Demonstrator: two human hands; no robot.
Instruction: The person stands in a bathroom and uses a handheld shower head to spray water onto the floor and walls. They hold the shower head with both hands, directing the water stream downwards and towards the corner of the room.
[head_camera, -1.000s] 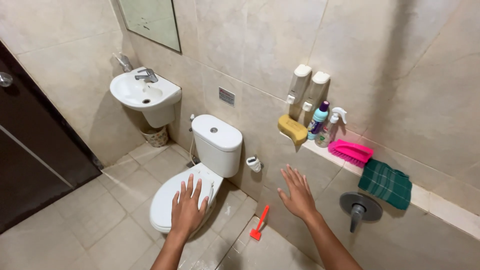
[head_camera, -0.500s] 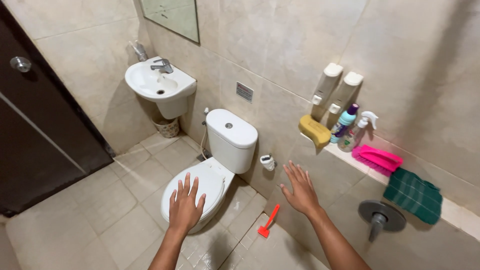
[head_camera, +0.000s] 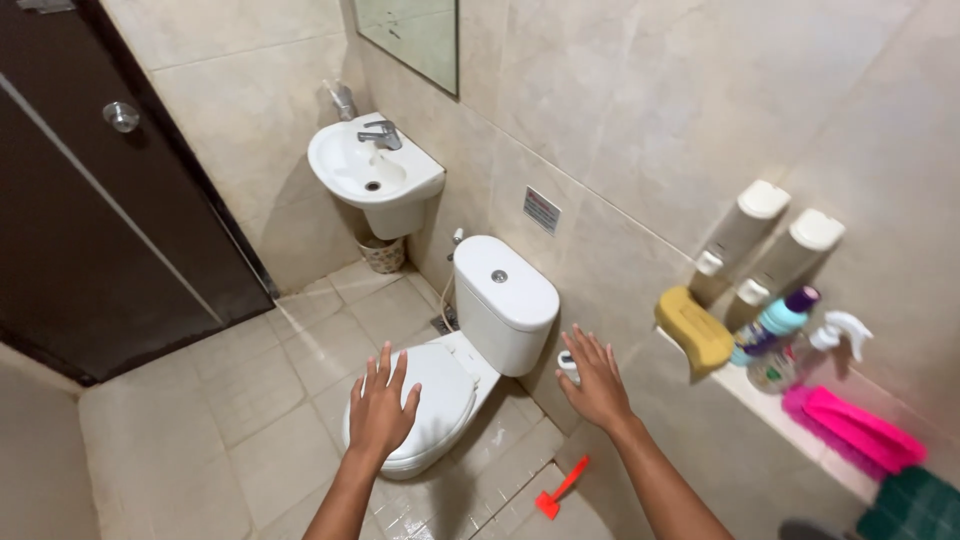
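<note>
My left hand (head_camera: 381, 410) is held out flat with fingers spread, hovering over the closed white toilet lid (head_camera: 440, 395). My right hand (head_camera: 597, 380) is also spread and empty, raised in front of the tiled wall beside the toilet tank (head_camera: 505, 300). Behind its fingers a small white sprayer on the wall (head_camera: 567, 366) is partly covered. Neither hand holds anything.
A white sink (head_camera: 375, 178) with a tap hangs in the corner, a small bin (head_camera: 383, 254) under it. A dark door (head_camera: 90, 220) is at the left. The ledge on the right carries a yellow sponge (head_camera: 693, 330), bottles (head_camera: 775, 335) and a pink brush (head_camera: 850, 425). A red scraper (head_camera: 558, 490) lies on the floor.
The view has shifted so the room slides right and down. Both hands stay spread and empty, my right hand now nearer the toilet tank.
</note>
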